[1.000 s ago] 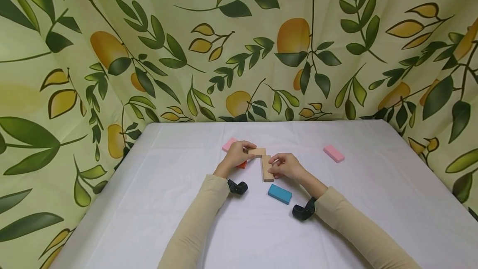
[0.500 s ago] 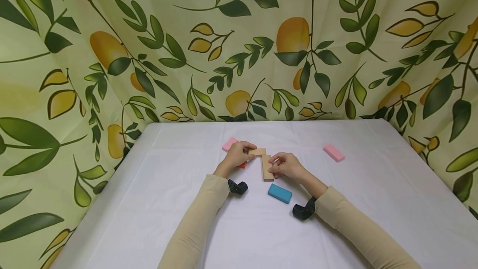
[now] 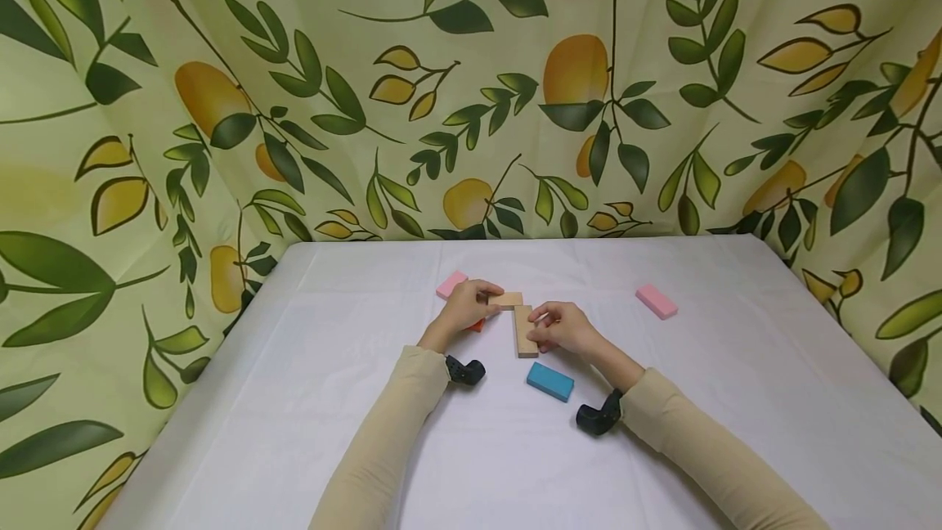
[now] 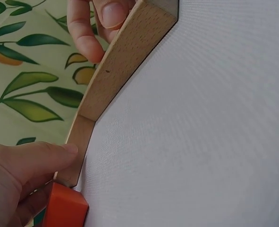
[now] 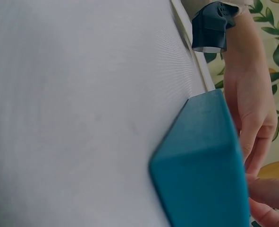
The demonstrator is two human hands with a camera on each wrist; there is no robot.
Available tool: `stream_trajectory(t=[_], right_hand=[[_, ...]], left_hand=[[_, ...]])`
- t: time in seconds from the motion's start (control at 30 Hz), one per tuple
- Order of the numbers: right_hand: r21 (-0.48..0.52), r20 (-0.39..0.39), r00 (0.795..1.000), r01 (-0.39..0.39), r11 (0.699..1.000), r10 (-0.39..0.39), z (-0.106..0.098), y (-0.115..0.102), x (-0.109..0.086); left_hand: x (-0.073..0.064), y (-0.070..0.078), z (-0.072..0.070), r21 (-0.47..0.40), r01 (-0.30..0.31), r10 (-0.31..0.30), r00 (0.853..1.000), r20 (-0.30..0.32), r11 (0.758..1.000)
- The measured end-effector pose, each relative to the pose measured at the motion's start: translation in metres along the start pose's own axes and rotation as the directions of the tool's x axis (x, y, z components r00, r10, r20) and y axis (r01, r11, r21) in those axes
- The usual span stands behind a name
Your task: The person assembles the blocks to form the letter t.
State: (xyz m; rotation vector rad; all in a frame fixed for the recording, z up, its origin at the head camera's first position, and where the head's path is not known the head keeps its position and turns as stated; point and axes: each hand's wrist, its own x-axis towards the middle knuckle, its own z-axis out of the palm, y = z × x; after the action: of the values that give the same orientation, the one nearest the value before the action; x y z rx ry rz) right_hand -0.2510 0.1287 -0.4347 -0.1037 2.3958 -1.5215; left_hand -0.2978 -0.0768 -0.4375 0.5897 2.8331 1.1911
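Observation:
My left hand (image 3: pixel 465 307) pinches a short-looking plain wooden block (image 3: pixel 508 299) between thumb and fingers; part of it is hidden under them. A second plain wooden block (image 3: pixel 526 332) lies lengthwise toward me, its far end meeting the first at a corner. Resting its bent fingers against the right side of that second block is my right hand (image 3: pixel 565 328). In the left wrist view the two wooden blocks touch end to side, and an orange-red block (image 4: pixel 66 208) sits beside the left thumb. A blue block (image 5: pixel 200 175) lies nearest the right wrist, untouched.
Behind the left hand lies a pink block (image 3: pixel 451 285), partly covered. Another pink block (image 3: pixel 657 302) lies apart at the right. All rest on a white cloth-covered table (image 3: pixel 294 432), with a leaf-and-fruit patterned curtain (image 3: pixel 486 105) behind it.
Both hands and the blocks stay in nearly the same places. The whole view shifts very slightly.

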Motion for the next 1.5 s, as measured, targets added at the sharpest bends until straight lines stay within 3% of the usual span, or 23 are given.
stream_trajectory(t=[0.37, 1.1, 1.5], right_hand=[[-0.006, -0.015, 1.000, -0.003, 1.000, 0.003, -0.002, 0.000, -0.004], [-0.039, -0.035, 0.999, -0.018, 0.999, 0.017, -0.015, 0.004, -0.015], [-0.009, -0.030, 0.999, -0.016, 1.000, 0.016, -0.022, 0.007, -0.015]], left_hand=[[-0.007, 0.003, -0.005, -0.022, 0.020, -0.020, 1.000, 0.014, 1.000], [-0.021, 0.015, -0.011, 0.062, -0.106, 0.104, 0.994, 0.031, 0.992], [-0.033, 0.022, -0.010, 0.144, -0.143, 0.124, 0.984, 0.131, 0.979]])
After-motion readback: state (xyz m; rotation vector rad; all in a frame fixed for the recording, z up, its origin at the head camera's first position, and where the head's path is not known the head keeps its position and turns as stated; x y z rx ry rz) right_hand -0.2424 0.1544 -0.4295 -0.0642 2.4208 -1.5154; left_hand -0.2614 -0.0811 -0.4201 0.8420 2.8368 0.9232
